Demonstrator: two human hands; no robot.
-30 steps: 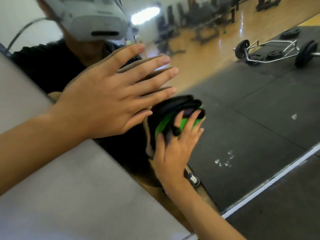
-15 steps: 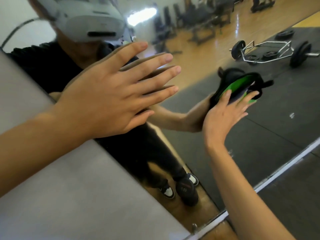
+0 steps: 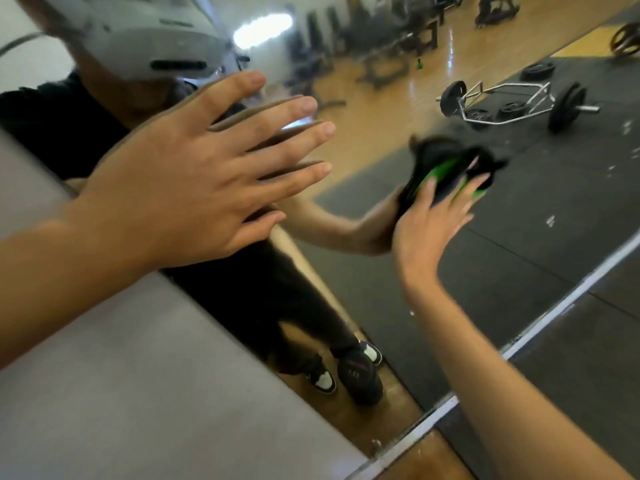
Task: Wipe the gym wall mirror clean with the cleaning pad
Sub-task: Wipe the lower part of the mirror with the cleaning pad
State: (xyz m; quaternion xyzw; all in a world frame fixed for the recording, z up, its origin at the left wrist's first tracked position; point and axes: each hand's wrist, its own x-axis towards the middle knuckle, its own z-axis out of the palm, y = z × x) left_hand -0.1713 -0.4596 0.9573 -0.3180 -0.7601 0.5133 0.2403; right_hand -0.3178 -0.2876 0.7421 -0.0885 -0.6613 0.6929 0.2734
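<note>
The wall mirror [image 3: 519,237] fills most of the view and reflects the gym floor and a person in black. My right hand [image 3: 429,230] presses a black and green cleaning pad [image 3: 446,168] flat against the glass with straight fingers, right of centre. The pad is blurred and partly hidden by my fingers. My left hand [image 3: 194,188] rests flat on the mirror at the left, fingers spread, holding nothing.
A grey wall panel [image 3: 121,393] borders the mirror at lower left. The mirror's metal bottom frame [image 3: 540,327] runs diagonally at the right, with dark rubber floor [image 3: 595,375] beyond. A reflected hex barbell [image 3: 512,105] and weight plates lie on the mat.
My right hand swept the pad from low centre up and to the right, then slid it slightly back down and left. My left hand stayed flat on the mirror.
</note>
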